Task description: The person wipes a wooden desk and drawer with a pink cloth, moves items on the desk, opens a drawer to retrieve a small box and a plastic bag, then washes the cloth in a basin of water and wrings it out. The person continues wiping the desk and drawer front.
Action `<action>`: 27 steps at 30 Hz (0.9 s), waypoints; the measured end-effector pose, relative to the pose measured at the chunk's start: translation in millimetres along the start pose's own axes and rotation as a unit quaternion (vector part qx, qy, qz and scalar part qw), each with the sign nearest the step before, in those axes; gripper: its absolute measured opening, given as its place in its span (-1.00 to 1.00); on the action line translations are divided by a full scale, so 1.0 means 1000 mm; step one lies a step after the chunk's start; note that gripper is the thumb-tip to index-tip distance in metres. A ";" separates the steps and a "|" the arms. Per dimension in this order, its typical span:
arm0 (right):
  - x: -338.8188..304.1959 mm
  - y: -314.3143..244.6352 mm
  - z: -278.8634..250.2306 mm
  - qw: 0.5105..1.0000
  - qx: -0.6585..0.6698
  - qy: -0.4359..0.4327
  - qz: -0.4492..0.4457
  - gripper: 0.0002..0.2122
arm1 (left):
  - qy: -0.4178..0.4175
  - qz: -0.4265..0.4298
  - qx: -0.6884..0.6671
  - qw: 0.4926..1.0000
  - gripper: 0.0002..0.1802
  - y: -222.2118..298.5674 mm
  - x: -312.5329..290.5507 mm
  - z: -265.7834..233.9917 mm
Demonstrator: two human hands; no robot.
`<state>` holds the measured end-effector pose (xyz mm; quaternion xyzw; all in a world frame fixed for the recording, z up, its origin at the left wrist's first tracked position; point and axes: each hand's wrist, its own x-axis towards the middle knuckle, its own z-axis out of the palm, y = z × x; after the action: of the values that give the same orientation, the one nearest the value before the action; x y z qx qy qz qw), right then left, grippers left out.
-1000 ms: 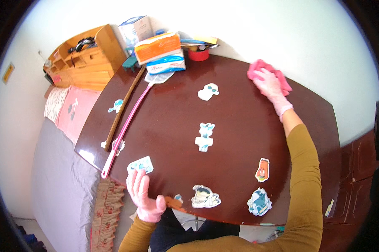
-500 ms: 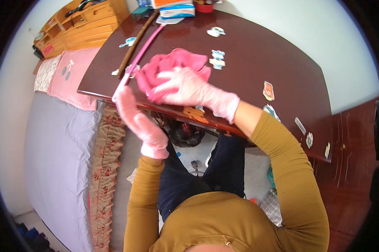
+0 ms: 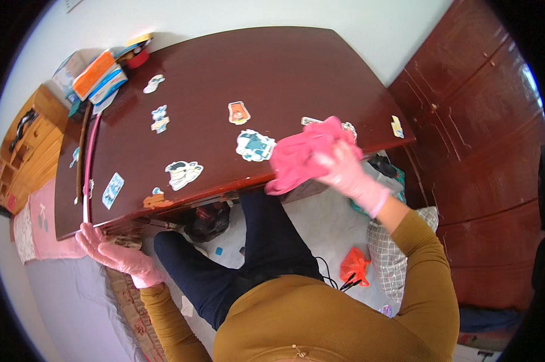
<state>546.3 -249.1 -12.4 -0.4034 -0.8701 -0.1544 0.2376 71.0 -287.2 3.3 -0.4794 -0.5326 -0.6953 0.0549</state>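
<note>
My right hand [image 3: 349, 175] holds the pink cloth [image 3: 302, 154] at the front edge of the brown table [image 3: 284, 72]. My left hand [image 3: 121, 254] is free, stretched out near the pink swatter [image 3: 90, 158].

From my end of the feed, I'm on a narrow white rectangular sticker [image 3: 309, 120] on the glossy dark red-brown table [image 3: 272, 66]: dark lettering, partly hidden by the crumpled bright pink cloth [image 3: 302, 155], so no whole word comes through. Over to the orange-and-white plastic pack [image 3: 93, 73] and blue-and-white plastic pack [image 3: 108, 86]: I can't read anything at this size.
</note>
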 end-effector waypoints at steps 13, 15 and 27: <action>-0.124 0.162 -0.197 0.747 0.236 0.262 0.563 -0.35 | -0.104 0.125 -0.026 0.986 -0.09 -0.019 0.019 0.006; -0.089 0.157 -0.181 0.855 0.208 0.211 0.426 -0.34 | -0.136 0.158 -0.063 0.976 -0.07 0.005 0.017 0.035; 0.124 -0.023 0.038 0.990 0.124 -0.070 -0.003 -0.55 | -0.171 0.020 0.065 0.983 -0.51 -0.041 -0.008 0.085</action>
<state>447.6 -167.8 20.7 -0.3779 -0.8982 -0.0174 0.2238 102.8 -205.7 -32.5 -0.5972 -0.5689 -0.5654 0.0075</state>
